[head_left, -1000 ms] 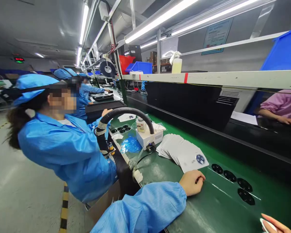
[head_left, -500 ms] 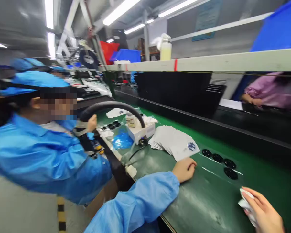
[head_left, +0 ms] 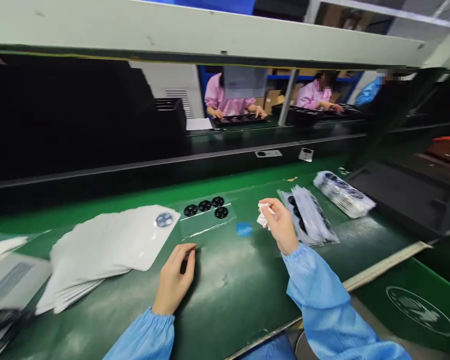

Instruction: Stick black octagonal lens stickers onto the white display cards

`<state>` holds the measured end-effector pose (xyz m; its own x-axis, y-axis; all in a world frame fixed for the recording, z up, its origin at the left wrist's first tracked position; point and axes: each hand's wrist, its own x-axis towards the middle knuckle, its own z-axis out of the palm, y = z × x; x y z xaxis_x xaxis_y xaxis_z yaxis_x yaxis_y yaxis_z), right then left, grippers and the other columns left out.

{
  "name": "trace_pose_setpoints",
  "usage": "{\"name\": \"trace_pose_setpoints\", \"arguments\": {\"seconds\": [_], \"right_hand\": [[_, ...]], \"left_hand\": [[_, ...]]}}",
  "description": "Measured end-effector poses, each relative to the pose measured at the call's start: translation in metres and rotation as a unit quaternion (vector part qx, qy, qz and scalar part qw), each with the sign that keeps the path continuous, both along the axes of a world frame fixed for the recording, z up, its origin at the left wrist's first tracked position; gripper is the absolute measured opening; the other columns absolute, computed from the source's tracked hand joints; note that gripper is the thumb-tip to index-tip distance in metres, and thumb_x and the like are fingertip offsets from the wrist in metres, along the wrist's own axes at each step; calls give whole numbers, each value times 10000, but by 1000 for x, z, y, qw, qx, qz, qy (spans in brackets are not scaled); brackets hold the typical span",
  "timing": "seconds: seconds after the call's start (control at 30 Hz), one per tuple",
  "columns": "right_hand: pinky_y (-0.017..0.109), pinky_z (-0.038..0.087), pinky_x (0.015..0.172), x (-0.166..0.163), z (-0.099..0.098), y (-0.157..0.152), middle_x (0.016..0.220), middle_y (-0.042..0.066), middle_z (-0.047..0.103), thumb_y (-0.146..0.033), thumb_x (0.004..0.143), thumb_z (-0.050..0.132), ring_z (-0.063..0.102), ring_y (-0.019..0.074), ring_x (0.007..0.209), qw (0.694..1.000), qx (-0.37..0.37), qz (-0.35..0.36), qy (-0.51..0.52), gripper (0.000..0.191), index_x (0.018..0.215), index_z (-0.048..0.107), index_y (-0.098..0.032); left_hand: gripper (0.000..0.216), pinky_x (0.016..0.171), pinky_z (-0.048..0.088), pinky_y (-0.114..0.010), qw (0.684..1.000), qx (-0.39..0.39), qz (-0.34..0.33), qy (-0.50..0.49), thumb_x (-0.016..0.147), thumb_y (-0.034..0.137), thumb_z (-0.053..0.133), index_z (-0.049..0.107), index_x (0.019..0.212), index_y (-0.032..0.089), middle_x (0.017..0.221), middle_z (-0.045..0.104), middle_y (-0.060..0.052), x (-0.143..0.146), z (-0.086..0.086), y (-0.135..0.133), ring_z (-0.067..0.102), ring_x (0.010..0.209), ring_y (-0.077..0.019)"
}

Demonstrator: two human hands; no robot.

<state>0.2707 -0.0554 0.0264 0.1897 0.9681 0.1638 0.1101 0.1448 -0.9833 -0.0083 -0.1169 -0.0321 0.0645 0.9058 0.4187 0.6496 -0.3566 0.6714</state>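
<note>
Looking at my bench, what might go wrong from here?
The left hand is close to the fanned white sheets and might knock them askew. Four black discs lie out on the green bench, where a stray nudge might shift them. The right hand, holding a crumpled white scrap, might brush the plastic-wrapped pack beside it.

No words or numbers can be read, though a white oval emblem (head_left: 421,311) on the green panel (head_left: 416,275) at lower right bears a pale figure inside its outline, any lettering too blurred to make out, and a grey rectangle (head_left: 9,286) on the pale box (head_left: 34,280) at far left is equally illegible
</note>
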Motion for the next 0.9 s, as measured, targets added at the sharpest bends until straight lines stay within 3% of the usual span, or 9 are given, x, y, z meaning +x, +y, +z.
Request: {"name": "trace_pose_setpoints", "arguments": {"seconds": [0.1, 0.27, 0.37, 0.47, 0.6, 0.7, 0.8, 0.9], "right_hand": [[240, 467, 522, 61, 9, -21, 931, 55, 601, -480, 820, 575, 594, 196, 804, 993, 31, -109, -36, 385, 1097, 558, -214], [239, 365, 416, 158, 10, -54, 792, 44, 566, -430, 865, 462, 482, 140, 534, 965, -7, -230, -123, 406, 1170, 528, -172], [280, 450, 532, 171, 11, -65, 841, 57, 616, -461, 869, 469, 543, 163, 602, 955, -20, -210, -209, 399, 1136, 559, -179], [302, 489, 765, 154, 8, -70, 1033, 40, 648, -433, 829, 563, 618, 199, 843, 939, -28, -145, -311, 354, 1124, 576, -238], [353, 473, 804, 132, 0, -64, 1209, 60, 601, -412, 842, 549, 620, 266, 974, 883, -77, -136, -443, 403, 1221, 537, -278], [401, 470, 724, 128, -5, -52, 1165, 173, 591, -453, 859, 513, 639, 322, 878, 831, -128, -179, -511, 522, 1290, 487, -161], [401, 463, 714, 136, -5, -39, 1030, 195, 617, -425, 857, 528, 640, 321, 833, 792, -166, -196, -554, 432, 1125, 582, -92], [408, 466, 772, 163, 2, -30, 937, 136, 633, -394, 881, 542, 627, 273, 860, 774, -192, -191, -573, 293, 937, 628, -119]], "left_hand": [[238, 867, 511, -353, 997, 13, -74, 21, 914, 241, 495, 521, 1146, 194, 1123, 575, -94, 41, 3, 5, 591, 1018, -213], [421, 1053, 426, -410, 965, 28, -247, 80, 900, 274, 514, 421, 1309, 225, 1373, 471, -114, 154, 12, 17, 459, 1273, -248], [514, 1069, 409, -464, 950, 36, -294, 97, 850, 306, 592, 425, 1318, 172, 1433, 401, -168, 223, 12, 23, 397, 1326, -312], [446, 1048, 425, -491, 950, 37, -295, 98, 859, 216, 558, 451, 1276, 98, 1394, 411, -223, 270, 5, 25, 399, 1317, -333], [352, 1047, 418, -513, 948, 44, -300, 98, 866, 173, 524, 514, 1216, 132, 1336, 459, -175, 291, -1, 28, 408, 1285, -314], [310, 1024, 453, -460, 942, 48, -315, 105, 884, 240, 533, 552, 1188, 185, 1318, 480, -125, 289, 1, 32, 429, 1240, -282], [332, 1004, 470, -431, 937, 53, -321, 123, 881, 287, 554, 559, 1201, 199, 1367, 465, -108, 284, 5, 35, 437, 1217, -284], [408, 991, 459, -489, 941, 59, -304, 138, 867, 316, 580, 532, 1265, 244, 1405, 449, -104, 279, 7, 33, 442, 1208, -319]]}}
